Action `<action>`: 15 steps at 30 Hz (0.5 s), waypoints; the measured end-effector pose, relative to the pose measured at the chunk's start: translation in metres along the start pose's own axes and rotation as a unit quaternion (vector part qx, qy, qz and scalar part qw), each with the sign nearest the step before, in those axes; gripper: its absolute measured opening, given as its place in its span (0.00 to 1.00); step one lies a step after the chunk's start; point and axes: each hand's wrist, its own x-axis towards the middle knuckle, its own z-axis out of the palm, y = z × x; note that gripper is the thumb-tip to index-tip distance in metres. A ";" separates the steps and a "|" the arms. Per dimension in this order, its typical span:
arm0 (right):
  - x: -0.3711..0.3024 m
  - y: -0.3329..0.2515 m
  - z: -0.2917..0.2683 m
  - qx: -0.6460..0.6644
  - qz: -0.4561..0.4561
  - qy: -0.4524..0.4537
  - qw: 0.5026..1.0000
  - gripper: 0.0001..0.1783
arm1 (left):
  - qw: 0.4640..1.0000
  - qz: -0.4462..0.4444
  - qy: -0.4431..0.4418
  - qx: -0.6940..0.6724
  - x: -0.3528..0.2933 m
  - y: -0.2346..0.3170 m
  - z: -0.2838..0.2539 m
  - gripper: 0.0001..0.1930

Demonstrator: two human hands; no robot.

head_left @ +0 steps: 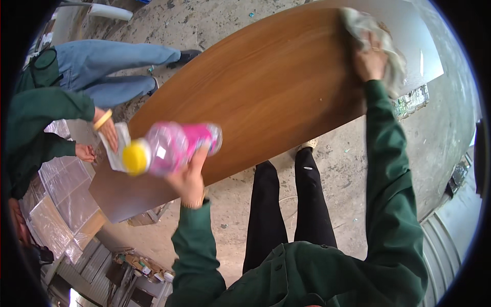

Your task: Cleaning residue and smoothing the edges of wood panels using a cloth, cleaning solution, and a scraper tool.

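Gripped in my left hand (188,181) is a clear plastic bottle (169,146) with a yellow cap and a pink label, tilted so the cap points left. It is held above the left part of a long brown wood-grain panel (266,77). Out at the far right of the panel, my right hand (372,59) presses a whitish cloth (391,64) onto the surface, fingers spread over it. The cloth is bunched and slightly blurred, and part of it hangs past the panel's near edge.
Across on the left, a co-worker in a green top and blue jeans (110,61) rests a hand on a white cloth (120,146) at the panel's left end. Plastic-wrapped stacked boards (64,189) stand beyond. A white roll (110,12) lies on the stained concrete floor (225,225).
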 end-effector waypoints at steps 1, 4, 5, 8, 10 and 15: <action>0.001 0.021 0.006 -0.003 0.087 -0.004 0.996 0.31 | 0.999 -0.023 -0.006 -0.040 0.012 -0.016 0.008 0.30; -0.040 0.008 0.001 -0.103 0.132 -0.073 0.983 0.32 | 0.995 -0.020 -0.070 -0.067 0.048 -0.030 0.032 0.22; -0.066 -0.027 -0.019 -0.008 0.138 -0.044 0.989 0.31 | 0.995 0.016 -0.077 -0.054 0.056 -0.032 0.036 0.21; -0.157 -0.125 -0.071 0.091 0.027 -0.046 0.994 0.35 | 0.990 0.077 -0.098 -0.064 0.072 -0.042 0.048 0.19; -0.223 -0.200 -0.104 0.246 -0.008 -0.151 0.957 0.39 | 0.990 0.072 -0.108 -0.055 0.074 -0.036 0.052 0.19; -0.305 -0.305 -0.151 0.361 -0.231 -0.241 0.871 0.47 | 0.986 0.080 -0.147 0.005 0.071 -0.046 0.019 0.18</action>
